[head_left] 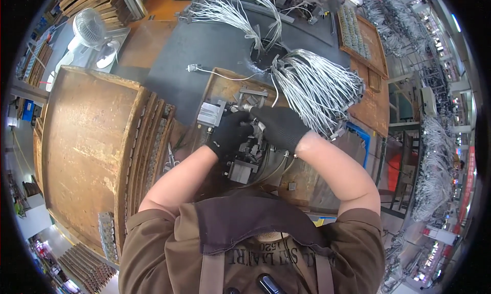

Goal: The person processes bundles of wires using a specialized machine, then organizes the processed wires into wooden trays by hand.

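Note:
My left hand (231, 133) and my right hand (282, 127), both in black gloves, meet over a small metal fixture (242, 170) on the wooden-framed bench. The fingers of both are curled in close together, and what they pinch is too small and covered to make out. Beside my left hand sits a silver metal block (210, 113), part of the same fixture. Just beyond my fingers is a metal bracket (252, 95). A fanned bundle of white cables (314, 86) lies past my right hand. One single white cable with a connector (193, 68) stretches out to the left.
Stacked wooden trays (92, 150) stand at my left, with scissors (171, 158) between them and the fixture. A second bundle of white cables (225, 12) lies farther back. A white fan (89, 28) stands at the far left. A tray of small parts (353, 33) is at the back right.

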Motion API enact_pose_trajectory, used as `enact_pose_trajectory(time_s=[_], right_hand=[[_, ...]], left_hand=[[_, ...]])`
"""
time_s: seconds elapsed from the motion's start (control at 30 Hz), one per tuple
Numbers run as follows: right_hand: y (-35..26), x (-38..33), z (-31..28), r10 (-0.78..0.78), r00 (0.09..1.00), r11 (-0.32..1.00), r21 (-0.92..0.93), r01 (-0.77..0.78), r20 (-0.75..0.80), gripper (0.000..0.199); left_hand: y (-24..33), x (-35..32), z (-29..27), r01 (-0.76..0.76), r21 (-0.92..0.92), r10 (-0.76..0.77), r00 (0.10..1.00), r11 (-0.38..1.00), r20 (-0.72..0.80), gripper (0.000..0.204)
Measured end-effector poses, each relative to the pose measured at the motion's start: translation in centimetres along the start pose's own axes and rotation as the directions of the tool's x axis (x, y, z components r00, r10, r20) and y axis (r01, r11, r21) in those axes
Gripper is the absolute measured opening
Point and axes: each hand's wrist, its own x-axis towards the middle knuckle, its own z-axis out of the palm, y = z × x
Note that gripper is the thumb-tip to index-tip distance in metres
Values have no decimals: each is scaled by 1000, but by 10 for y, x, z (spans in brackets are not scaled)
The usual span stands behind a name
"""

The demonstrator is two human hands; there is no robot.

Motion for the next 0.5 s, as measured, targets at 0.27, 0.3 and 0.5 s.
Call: enact_pose_trajectory(time_s=[0.27,0.3,0.5], right_hand=[[1,-34,23,-73,979,996,32,80,-189,47],[0,-36,34,-52,984,999,8,54,-173,46],[20,-39,61,-85,978,996,-28,81,-190,36]], left_hand=[[6,-16,-2,-366,449,270,926,815,265,34],[9,-17,2,-375,446,278,922,813,267,34],[29,-35,9,33,407,-98,985,913,141,57]])
